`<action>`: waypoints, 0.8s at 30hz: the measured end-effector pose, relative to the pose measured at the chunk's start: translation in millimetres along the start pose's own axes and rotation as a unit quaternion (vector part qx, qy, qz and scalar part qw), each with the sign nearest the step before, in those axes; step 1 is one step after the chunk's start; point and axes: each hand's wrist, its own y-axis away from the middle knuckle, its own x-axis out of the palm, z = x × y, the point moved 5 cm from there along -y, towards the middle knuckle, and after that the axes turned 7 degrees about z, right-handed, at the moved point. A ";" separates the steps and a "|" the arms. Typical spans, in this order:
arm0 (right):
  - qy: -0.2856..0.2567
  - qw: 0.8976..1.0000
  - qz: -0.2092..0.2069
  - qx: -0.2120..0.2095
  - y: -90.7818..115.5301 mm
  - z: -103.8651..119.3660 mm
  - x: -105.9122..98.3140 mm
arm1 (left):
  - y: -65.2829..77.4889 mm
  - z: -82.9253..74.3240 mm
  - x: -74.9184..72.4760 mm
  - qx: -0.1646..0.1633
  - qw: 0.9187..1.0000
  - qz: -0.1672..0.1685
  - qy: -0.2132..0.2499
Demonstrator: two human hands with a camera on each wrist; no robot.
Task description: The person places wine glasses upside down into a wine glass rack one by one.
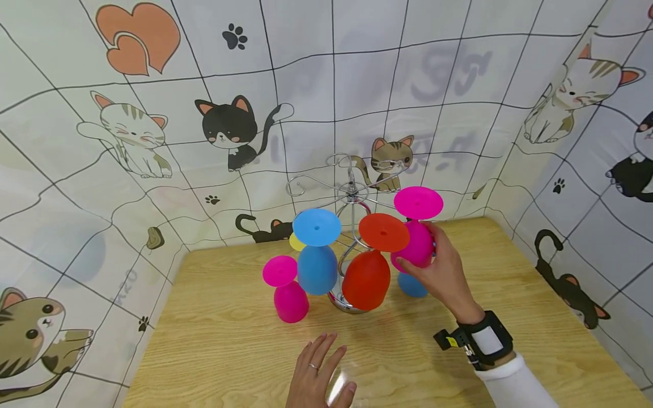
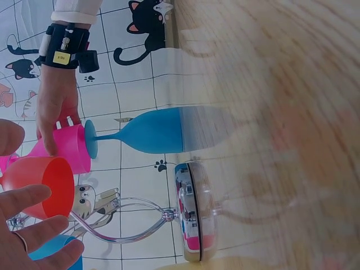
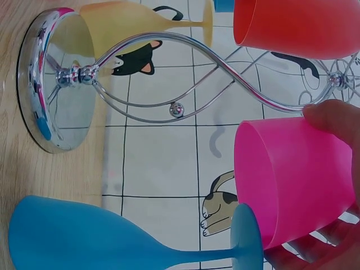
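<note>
My right hand [image 1: 444, 272] grips the bowl of a pink plastic goblet [image 1: 417, 243], held upside down with its foot upward at the right side of a chrome goblet rack [image 1: 352, 192]. In the right wrist view, the goblet's open rim [image 3: 256, 185] overlaps the foot of a blue goblet [image 3: 112, 230] standing inverted on the table. A red goblet [image 1: 366, 280] and another blue goblet [image 1: 317, 269] hang upside down from the rack's front. My left hand [image 1: 318, 374], fingers spread and holding nothing, hovers low in front of the rack, its fingers overlapping the red goblet in the left wrist view.
Another pink goblet [image 1: 291, 302] stands inverted on the wooden table [image 1: 219, 340], left of the rack. Behind the hanging blue one, a yellow goblet [image 3: 124, 28] is inverted on the table. A cat-print sheet [image 1: 306, 85] covers the walls around the table.
</note>
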 end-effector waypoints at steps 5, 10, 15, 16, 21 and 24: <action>0.000 1.000 -0.003 0.004 -0.5 -1.4 -1.0 | 0.5 -0.2 0.2 -0.004 1.000 0.004 0.001; -0.002 1.000 -0.002 0.016 -0.1 -3.0 -0.3 | 0.9 -0.5 0.3 -0.005 1.000 0.004 0.003; -0.005 1.000 0.001 0.024 2.3 -2.4 1.5 | 1.2 0.6 0.4 -0.006 1.000 0.004 0.002; -0.005 1.000 0.001 0.024 2.8 -2.0 1.8 | 1.1 1.0 0.4 -0.006 1.000 0.004 0.002; -0.003 1.000 -0.001 0.024 6.3 0.2 1.7 | -0.7 5.1 -1.4 -0.011 1.000 -0.001 0.004; -0.002 1.000 -0.007 0.022 8.6 3.2 0.2 | -2.7 8.2 -4.7 -0.020 1.000 -0.002 0.006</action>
